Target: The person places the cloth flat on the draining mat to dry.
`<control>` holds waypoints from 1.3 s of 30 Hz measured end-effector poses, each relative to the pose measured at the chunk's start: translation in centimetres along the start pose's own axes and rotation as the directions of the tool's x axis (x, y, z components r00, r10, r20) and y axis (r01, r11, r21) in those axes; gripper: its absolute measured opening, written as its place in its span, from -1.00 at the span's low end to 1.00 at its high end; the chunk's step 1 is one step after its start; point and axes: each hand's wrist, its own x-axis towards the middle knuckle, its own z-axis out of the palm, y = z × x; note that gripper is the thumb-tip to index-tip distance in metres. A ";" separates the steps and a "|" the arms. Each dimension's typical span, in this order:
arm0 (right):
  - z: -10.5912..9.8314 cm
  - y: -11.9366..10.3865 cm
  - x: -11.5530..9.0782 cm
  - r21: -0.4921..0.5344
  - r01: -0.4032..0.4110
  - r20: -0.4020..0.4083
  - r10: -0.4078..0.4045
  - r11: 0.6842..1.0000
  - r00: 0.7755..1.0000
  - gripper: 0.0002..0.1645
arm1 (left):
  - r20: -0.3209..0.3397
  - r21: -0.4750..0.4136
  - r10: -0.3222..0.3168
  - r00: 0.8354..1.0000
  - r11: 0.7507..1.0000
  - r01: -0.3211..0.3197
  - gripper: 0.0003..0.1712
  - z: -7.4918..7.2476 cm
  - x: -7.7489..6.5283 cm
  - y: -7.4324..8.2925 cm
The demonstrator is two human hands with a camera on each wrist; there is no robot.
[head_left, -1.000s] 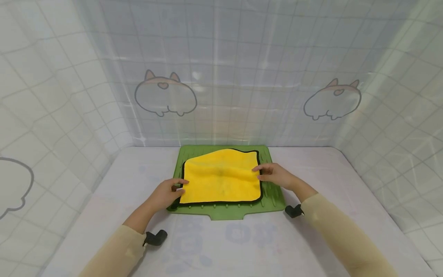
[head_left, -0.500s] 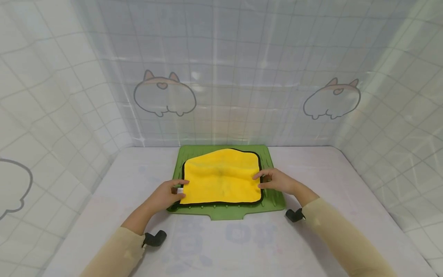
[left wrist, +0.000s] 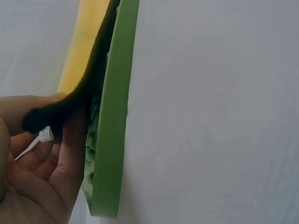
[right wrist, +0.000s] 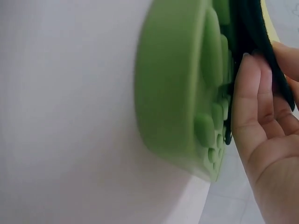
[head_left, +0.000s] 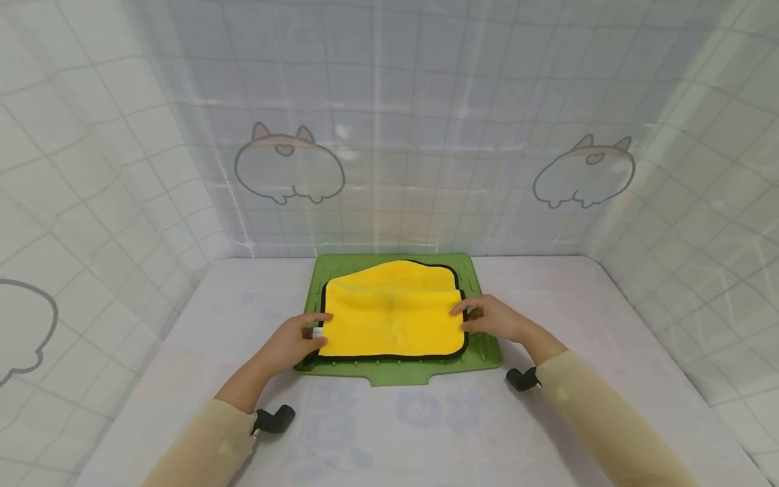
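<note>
A yellow cloth [head_left: 389,318] with a black border lies over a green ridged mat [head_left: 398,373], its far edge rising to a peak. My left hand [head_left: 295,341] pinches the cloth's left edge beside a small white tag [head_left: 318,333]; in the left wrist view the dark edge runs between thumb and fingers, just above the mat's side. On the right, my right hand [head_left: 496,318] pinches the opposite edge, thumb on top and fingers underneath. The right wrist view shows the dark underside of the cloth [right wrist: 254,25] lifted off the knobbed mat [right wrist: 168,79].
The mat stands on a pale printed tabletop [head_left: 420,439], with its far edge near the back curtain [head_left: 426,135]. Grid-patterned curtains also rise at left and right. Beneath each sleeve hangs a black wrist mount [head_left: 274,419].
My right hand has moved down the cloth's right edge and taken hold there, drawing that edge slightly to the right. A crease now shows above it. My left hand has stayed nearly still.
</note>
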 end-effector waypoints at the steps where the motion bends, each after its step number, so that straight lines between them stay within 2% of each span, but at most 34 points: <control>1: -0.1 0.0 -0.1 0.003 -0.002 0.000 0.002 1.000 1.000 -0.64 | 0.002 -0.001 0.003 1.000 1.000 -0.003 -0.45 0.0 0.0 0.0; 7: -0.9 0.5 -0.4 0.031 -0.012 0.011 0.012 0.999 1.000 -0.60 | 0.009 -0.006 0.016 1.000 1.000 -0.016 -0.44 0.3 0.2 0.1; 15: -1.5 1.3 -0.7 0.082 -0.063 0.045 0.059 0.995 0.997 -0.61 | 0.054 -0.011 -0.001 0.999 1.000 0.002 -0.41 0.6 0.1 0.3; 19: -1.6 1.3 -0.9 0.086 -0.099 0.067 0.093 0.991 0.993 -0.62 | 0.065 0.004 0.010 0.998 1.000 -0.010 -0.40 0.8 0.1 0.5; 27: -1.4 1.0 -1.3 0.100 -0.110 0.107 0.099 0.989 0.989 -0.62 | 0.078 0.096 0.012 0.997 0.995 -0.020 -0.38 0.9 -0.1 0.5; 32: -1.2 1.3 -1.3 0.080 -0.118 0.120 0.108 0.990 0.987 -0.63 | 0.074 0.186 0.044 0.996 0.981 -0.057 -0.37 1.1 -0.2 0.8; 39: -1.4 1.0 -1.4 0.075 -0.132 0.158 0.119 0.988 0.980 -0.57 | 0.084 0.229 0.031 0.996 0.972 -0.050 -0.35 1.2 -0.1 1.1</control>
